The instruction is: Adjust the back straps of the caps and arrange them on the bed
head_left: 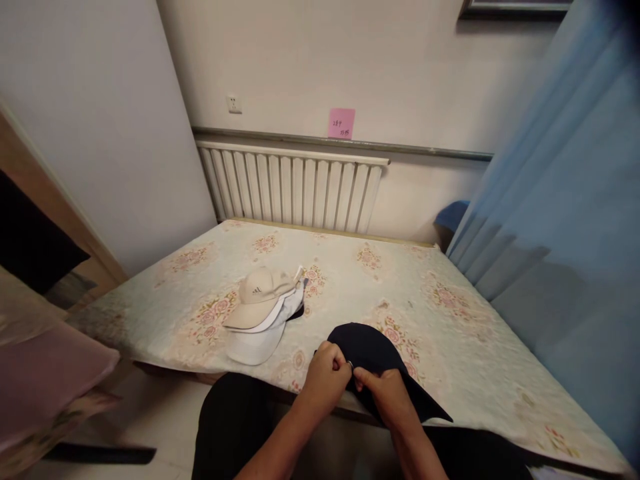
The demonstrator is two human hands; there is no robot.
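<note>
At the far left of my feed I note a black cloth (35,233) and, below it, a pink cloth (55,380), both cut off by the frame edge. A black bar (100,455) lies low beneath the pink cloth. A pale panel (100,113) stands upright beside the bed (345,260), which has a floral cover.

On the bed, left of centre, I record a stack of caps (260,300): beige uppermost, white ones beneath, a dark edge showing at the right. It lies near the left hand, well clear of contact. A dark-clad knee (225,413) stands at the near edge of the bed. Behind the bed I see a white radiator (295,187), a wall socket (234,105), a rail (300,139) and a pink note (341,124); its writing is too small for me to read.

The dark cap (367,343) is at the near edge of the bed, right of the stack, brim pointing right and towards the wearer. The left hand (327,370) has its grip closed on the cap's edge; the right hand (390,393) pinches the same edge just beside it. A small shiny piece shows between them; I cannot identify it. The hands and right wrist block part of the cap from me.

At the right, a blue curtain (560,220) hangs along the bed, partly covering a blue object (451,215).
</note>
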